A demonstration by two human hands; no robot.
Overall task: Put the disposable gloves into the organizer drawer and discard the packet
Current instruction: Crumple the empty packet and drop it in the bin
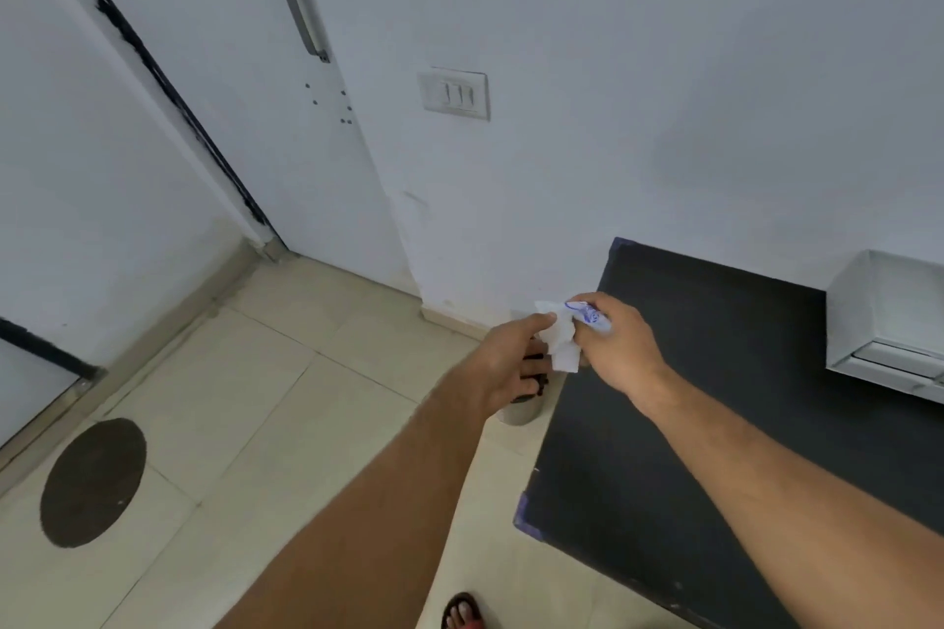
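A crumpled white packet [564, 337] with blue print is held between both hands, above the gap beside the black table. My left hand [511, 363] pinches its left edge with thumb and fingers. Around its right end, where the blue print shows, my right hand [615, 347] is closed. Under my left hand stands a small grey bin [521, 411] with dark contents, mostly hidden. At the right edge, the white organizer drawer unit [889, 322] sits on the table. No gloves are visible.
A black table [689, 398] fills the lower right against the white wall. A white door [230, 92] with a metal handle is at the left, a switch plate [454, 93] on the wall. A dark round mat [93, 483] lies on the tiled floor. A sandalled foot [462, 610] shows at the bottom.
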